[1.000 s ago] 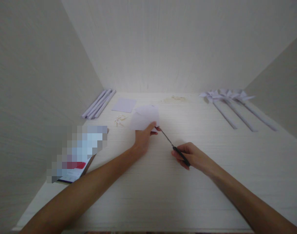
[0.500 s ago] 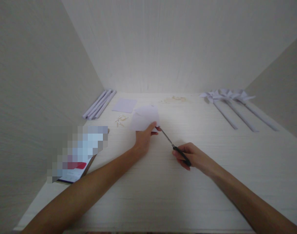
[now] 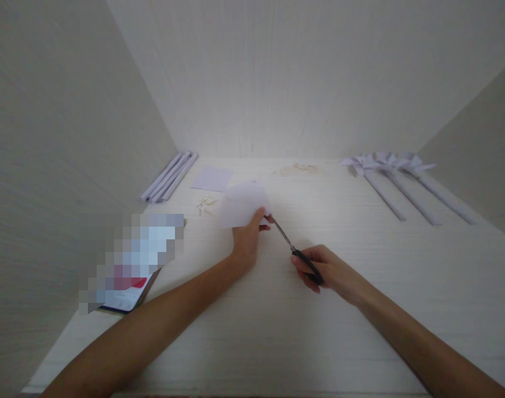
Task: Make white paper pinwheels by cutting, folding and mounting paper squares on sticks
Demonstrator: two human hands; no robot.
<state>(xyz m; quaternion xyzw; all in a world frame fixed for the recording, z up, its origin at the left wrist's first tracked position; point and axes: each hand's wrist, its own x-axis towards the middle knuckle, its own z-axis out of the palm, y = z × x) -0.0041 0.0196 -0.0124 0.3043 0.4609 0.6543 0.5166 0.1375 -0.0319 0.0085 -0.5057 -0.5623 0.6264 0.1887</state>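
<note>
In the middle of the pale wooden table (image 3: 277, 331), the left hand (image 3: 246, 237) is pinching a folded piece of white paper (image 3: 244, 203) by its lower right corner, thumb on top and fingers tucked underneath, so the sheet is lifted a bit off the surface and tilted away from the camera. The right hand (image 3: 325, 271) is wrapped closed around the black handles of a pair of scissors (image 3: 296, 251), and the thin metal blades point up and left, with the tips right at the paper corner just beside the left thumb. Can't really tell how far the blades are parted, they look pretty much like one line from here.

Other stuff around: a flat paper square (image 3: 212, 178) lies behind the held sheet, with some little wooden sticks (image 3: 205, 204) scattered near it. A bundle of rolled paper tubes (image 3: 169, 177) sits in the far left corner, and three finished paper pinwheels (image 3: 391, 177) are lined up far right. A blurred-out phone (image 3: 132, 260) rests at the left edge.
</note>
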